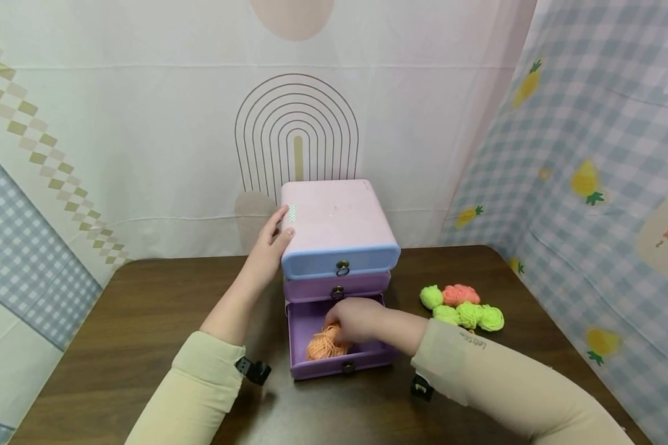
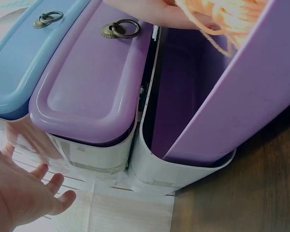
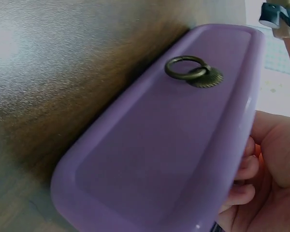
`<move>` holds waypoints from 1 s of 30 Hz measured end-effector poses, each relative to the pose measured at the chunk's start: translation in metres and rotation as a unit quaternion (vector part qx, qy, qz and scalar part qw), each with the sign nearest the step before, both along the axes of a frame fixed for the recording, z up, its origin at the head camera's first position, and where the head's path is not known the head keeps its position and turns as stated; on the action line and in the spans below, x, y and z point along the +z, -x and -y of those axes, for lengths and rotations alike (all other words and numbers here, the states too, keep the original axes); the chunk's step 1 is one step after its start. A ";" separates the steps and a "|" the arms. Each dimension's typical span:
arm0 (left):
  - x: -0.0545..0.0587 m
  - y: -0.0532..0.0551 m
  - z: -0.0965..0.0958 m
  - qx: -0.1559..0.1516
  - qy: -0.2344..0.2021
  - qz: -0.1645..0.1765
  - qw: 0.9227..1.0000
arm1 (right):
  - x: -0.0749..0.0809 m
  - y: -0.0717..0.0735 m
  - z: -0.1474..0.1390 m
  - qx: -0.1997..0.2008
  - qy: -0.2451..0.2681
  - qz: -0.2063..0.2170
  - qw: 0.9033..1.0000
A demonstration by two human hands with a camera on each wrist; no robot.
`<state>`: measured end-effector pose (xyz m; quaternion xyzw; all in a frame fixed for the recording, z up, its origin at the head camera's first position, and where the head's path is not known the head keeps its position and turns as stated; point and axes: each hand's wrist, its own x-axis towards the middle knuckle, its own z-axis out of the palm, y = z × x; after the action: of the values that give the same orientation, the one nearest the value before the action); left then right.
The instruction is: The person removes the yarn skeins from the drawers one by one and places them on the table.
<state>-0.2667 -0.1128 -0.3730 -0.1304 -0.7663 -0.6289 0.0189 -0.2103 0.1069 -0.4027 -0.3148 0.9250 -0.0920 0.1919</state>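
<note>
A small drawer cabinet [image 1: 334,213] with a pink top stands on the table, its lowest purple drawer [image 1: 306,371] pulled out. Inside that drawer my right hand [image 1: 359,318] holds a ball of orange yarn [image 1: 324,346], fingers curled at its right side. In the right wrist view the purple drawer front [image 3: 145,140] hides most of the yarn and part of the fingers. Against the cabinet's upper left side rests my left hand [image 1: 269,247], fingers extended. The left wrist view shows that hand [image 2: 24,193] beside the blue top drawer [image 2: 34,53] and the shut middle drawer [image 2: 92,82].
Right of the cabinet, several yarn balls lie on the brown table [image 1: 161,321]: lime green ones [image 1: 445,315] and coral ones [image 1: 461,295]. Ring pulls [image 1: 342,269] hang from the drawer fronts. A printed cloth [image 1: 172,123] hangs close behind the cabinet.
</note>
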 end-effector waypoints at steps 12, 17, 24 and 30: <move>0.000 0.001 -0.001 -0.005 -0.003 -0.006 1.000 | 0.016 0.001 -0.010 -0.019 0.037 -0.009 0.999; 0.002 0.001 0.000 -0.006 -0.003 0.001 1.000 | 0.024 -0.002 -0.020 -0.011 0.065 -0.032 0.997; 0.002 0.001 -0.001 -0.001 0.001 0.000 1.000 | 0.040 -0.006 -0.042 -0.042 0.093 -0.022 0.995; 0.003 0.000 -0.001 0.001 0.006 -0.002 1.000 | 0.055 -0.011 -0.071 -0.073 0.115 -0.019 0.990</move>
<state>-0.2665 -0.1118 -0.3701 -0.1313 -0.7699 -0.6241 0.0200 -0.1990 0.1778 -0.3478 -0.2683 0.9323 -0.2054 0.1291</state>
